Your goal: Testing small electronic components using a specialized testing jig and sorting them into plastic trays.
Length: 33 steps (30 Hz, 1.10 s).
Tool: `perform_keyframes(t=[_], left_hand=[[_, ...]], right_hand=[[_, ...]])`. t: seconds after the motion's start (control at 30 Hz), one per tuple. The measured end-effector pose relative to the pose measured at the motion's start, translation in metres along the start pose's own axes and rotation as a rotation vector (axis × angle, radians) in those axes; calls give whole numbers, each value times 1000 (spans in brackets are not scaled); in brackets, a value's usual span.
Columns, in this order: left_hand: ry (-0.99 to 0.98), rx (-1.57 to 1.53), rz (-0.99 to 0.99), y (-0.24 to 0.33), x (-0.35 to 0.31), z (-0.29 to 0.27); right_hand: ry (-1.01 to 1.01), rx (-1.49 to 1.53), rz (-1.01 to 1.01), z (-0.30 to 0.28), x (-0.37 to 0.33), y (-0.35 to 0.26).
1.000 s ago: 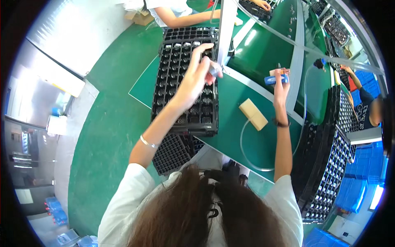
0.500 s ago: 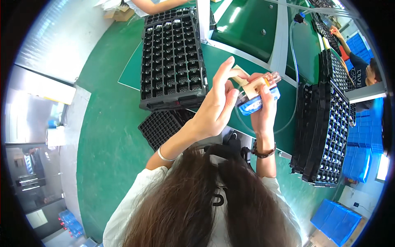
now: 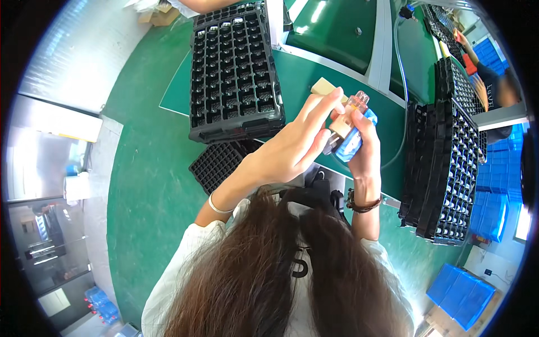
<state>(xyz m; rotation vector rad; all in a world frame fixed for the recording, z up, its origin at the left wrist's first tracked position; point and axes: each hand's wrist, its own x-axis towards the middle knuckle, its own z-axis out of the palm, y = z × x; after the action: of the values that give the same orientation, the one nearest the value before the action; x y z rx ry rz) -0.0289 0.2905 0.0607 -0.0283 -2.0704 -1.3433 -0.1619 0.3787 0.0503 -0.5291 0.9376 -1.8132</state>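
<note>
In front of me I hold a small blue device point(image 3: 351, 147) with a clear, pinkish pronged end, a cream patch on its side and a dark lower end. My right hand point(image 3: 365, 143) is closed round it, thumb along the blue side. The fingers of my left hand point(image 3: 295, 140) reach across to its cream side. My left thumb bends toward the dark lower end, so the device sits between thumb and fingers. Just past the left fingertips a cream block point(image 3: 324, 86) shows, partly covered by them. I cannot tell whether it is held or lies on the green table point(image 3: 297, 70).
A stack of black celled trays point(image 3: 236, 84) stands left of my hands, a lower black tray point(image 3: 218, 165) beneath. More stacked trays point(image 3: 438, 174) rise at the right. A clear tube point(image 3: 403, 73) loops beside a white frame post point(image 3: 379, 50). Another person point(image 3: 497, 90) sits at far right.
The device has turned more upright in my right hand. My left fingers, raised and spread before, have come down onto it. The view has shifted slightly.
</note>
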Motion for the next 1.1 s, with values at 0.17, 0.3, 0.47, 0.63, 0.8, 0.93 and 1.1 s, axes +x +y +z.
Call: perform_keyframes(t=[0.17,0.3,0.47,0.63,0.8,0.93,1.1], left_hand=[[-2,6,-56,1,-4,2],[55,43,-57,-3,-7,8],[234,14,30,-17,-12,22],[241,24,-68,-22,-19,31],[344,176,-22,-32,-25,37],[497,295,88,-47,-37,48],[535,86,117,-55,-42,56]], right_hand=[[71,20,-25,4,-2,12],[120,-26,-106,6,-5,16],[79,-145,-96,0,-9,19],[89,-71,-82,-1,-15,25],[79,-72,2,-4,-24,44],[107,-45,23,2,-32,55],[234,12,81,6,-42,68]])
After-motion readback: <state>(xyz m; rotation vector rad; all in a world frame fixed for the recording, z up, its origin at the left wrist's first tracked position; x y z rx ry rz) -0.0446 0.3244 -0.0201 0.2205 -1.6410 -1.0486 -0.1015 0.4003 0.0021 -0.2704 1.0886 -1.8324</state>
